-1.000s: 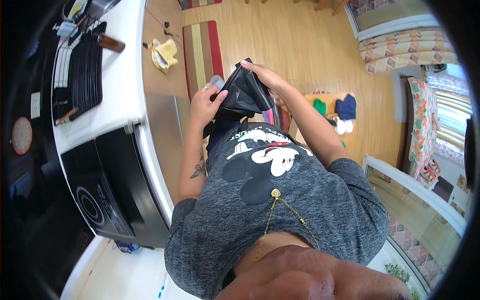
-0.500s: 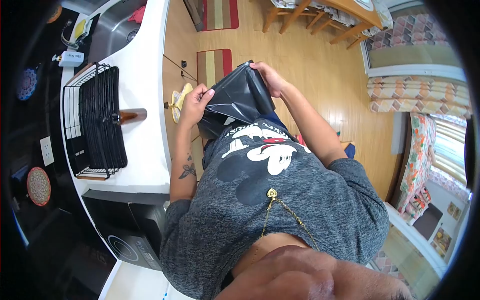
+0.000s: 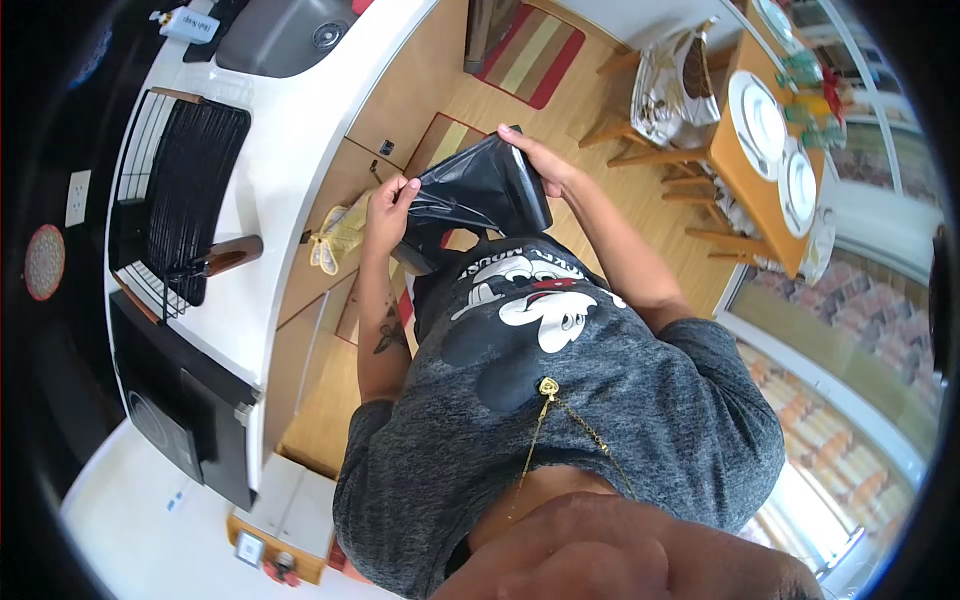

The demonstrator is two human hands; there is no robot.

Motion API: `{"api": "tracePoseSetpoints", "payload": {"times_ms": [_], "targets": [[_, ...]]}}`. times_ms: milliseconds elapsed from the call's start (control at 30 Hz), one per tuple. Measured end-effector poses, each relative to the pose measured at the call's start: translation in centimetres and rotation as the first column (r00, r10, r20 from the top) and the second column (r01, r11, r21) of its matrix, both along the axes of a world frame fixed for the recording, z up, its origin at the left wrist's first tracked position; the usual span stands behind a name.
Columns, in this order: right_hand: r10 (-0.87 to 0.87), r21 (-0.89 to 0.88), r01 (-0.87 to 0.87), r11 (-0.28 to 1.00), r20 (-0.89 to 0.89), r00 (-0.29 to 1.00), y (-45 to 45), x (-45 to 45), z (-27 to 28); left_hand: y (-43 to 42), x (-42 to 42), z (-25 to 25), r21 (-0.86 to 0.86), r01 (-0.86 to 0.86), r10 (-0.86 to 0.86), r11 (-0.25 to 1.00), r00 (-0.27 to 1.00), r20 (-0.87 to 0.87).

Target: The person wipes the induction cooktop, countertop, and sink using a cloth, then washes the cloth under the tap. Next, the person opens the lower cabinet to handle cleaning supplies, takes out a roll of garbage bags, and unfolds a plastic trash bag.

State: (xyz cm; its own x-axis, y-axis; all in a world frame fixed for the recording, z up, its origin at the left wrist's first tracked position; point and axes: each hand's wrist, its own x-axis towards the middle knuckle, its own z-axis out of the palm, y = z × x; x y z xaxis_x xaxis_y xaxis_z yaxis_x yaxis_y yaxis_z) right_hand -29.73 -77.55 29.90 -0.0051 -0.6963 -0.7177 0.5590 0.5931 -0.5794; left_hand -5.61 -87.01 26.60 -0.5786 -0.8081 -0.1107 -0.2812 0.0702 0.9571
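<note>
Black plastic (image 3: 465, 190), shiny and creased, is stretched between my two hands in front of the shirt. My left hand (image 3: 390, 212) pinches its left edge between thumb and fingers. At the upper right, my right hand (image 3: 540, 162) grips the plastic beside a thicker, roll-like part (image 3: 530, 185); some of its fingers are hidden behind it. The lower part of the plastic hangs close to the shirt front.
On the left, a white counter (image 3: 290, 130) carries a black dish rack (image 3: 195, 190), a brown bottle-like item (image 3: 235, 255) and a sink (image 3: 285, 40). A yellow cloth (image 3: 340, 235) hangs on the cabinet. At the right stand a set dining table (image 3: 735, 150) and chairs.
The view has swung round, bringing the dining table into sight. The black plastic is spread wider than a second ago, with my left hand farther from my right. Both hands still hold it.
</note>
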Motion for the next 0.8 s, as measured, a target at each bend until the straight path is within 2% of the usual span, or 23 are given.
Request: {"api": "tracePoseSetpoints", "payload": {"times_ms": [33,67,167,233,300,367,400,433,467,500,533,567,633,667,700,733,767,800], "targets": [[0.042,0.048,-0.042,0.998,-0.002,0.999,-0.4,-1.8,0.4,0.3,-0.9,0.0,0.005,-0.027,0.027,1.0,1.0,0.004],[0.102,-0.019,-0.101,0.995,0.137,0.985,-0.7,-3.9,0.9,0.5,-1.6,0.0,0.009,-0.08,0.079,0.997,0.997,0.008],[0.242,-0.105,-0.23,0.967,0.112,0.964,-1.7,-7.6,0.3,0.7,-2.7,-0.2,0.051,-0.154,0.154,0.987,0.988,-0.003],[0.29,-0.083,-0.284,0.955,0.08,0.954,-2.2,-8.0,-0.5,1.1,-2.5,0.6,0.137,-0.17,0.177,0.976,0.983,-0.041],[0.284,0.132,-0.295,0.946,0.093,0.954,-3.2,-7.6,-0.3,1.6,-2.2,1.4,0.095,-0.187,0.184,0.978,0.982,0.033],[0.266,0.087,-0.274,0.958,0.09,0.96,-4.6,-7.4,-1.7,1.7,-1.4,0.8,0.192,-0.208,0.208,0.959,0.978,0.022],[0.226,0.103,-0.235,0.966,0.096,0.969,-6.0,-7.5,-2.3,1.5,-1.8,0.7,0.175,-0.219,0.218,0.96,0.976,0.024],[0.183,0.144,-0.199,0.969,0.113,0.977,-6.9,-7.3,-3.1,2.4,-2.8,1.1,0.002,-0.224,0.224,0.975,0.973,0.06],[0.137,0.103,-0.145,0.984,0.082,0.987,-8.1,-7.0,-4.0,3.3,-4.0,1.4,-0.169,-0.212,0.229,0.963,0.969,0.092],[0.149,0.113,-0.158,0.981,0.084,0.985,-9.4,-7.2,-5.6,3.9,-6.0,4.2,-0.118,-0.065,0.087,0.991,0.977,0.193],[0.126,0.157,-0.114,0.981,-0.072,0.989,-10.7,-7.3,-7.5,4.3,-8.1,6.2,-0.155,0.074,-0.041,0.985,0.979,0.202],[0.105,0.188,-0.063,0.98,-0.226,0.968,-11.6,-7.1,-8.5,4.1,-9.3,4.8,-0.279,0.097,-0.05,0.955,0.984,0.173],[-0.261,0.202,0.318,0.926,-0.264,0.929,-12.4,-10.2,-7.2,3.3,-8.0,8.3,-0.191,-0.045,0.074,0.981,0.987,0.145],[-0.152,0.087,0.193,0.977,-0.349,0.925,-12.3,-18.4,-15.3,3.3,-5.5,7.1,-0.171,-0.229,0.242,0.958,0.968,0.059],[-0.207,0.006,0.24,0.971,-0.49,0.847,-11.5,-23.5,-16.3,3.2,-2.0,5.9,-0.131,-0.412,0.412,0.902,0.911,-0.023],[-0.252,0.093,0.399,0.912,-0.641,0.725,-10.1,-25.0,-10.6,1.6,3.1,6.1,-0.055,-0.403,0.406,0.913,0.893,0.195],[-0.245,0.107,0.418,0.902,-0.671,0.7,-9.3,-31.5,-12.9,0.6,6.8,6.2,0.03,-0.408,0.363,0.912,0.84,0.404],[-0.365,-0.075,0.417,0.906,-0.637,0.679,-7.7,-31.5,-9.6,0.6,7.0,5.4,0.039,-0.436,0.386,0.899,0.83,0.402]]}}
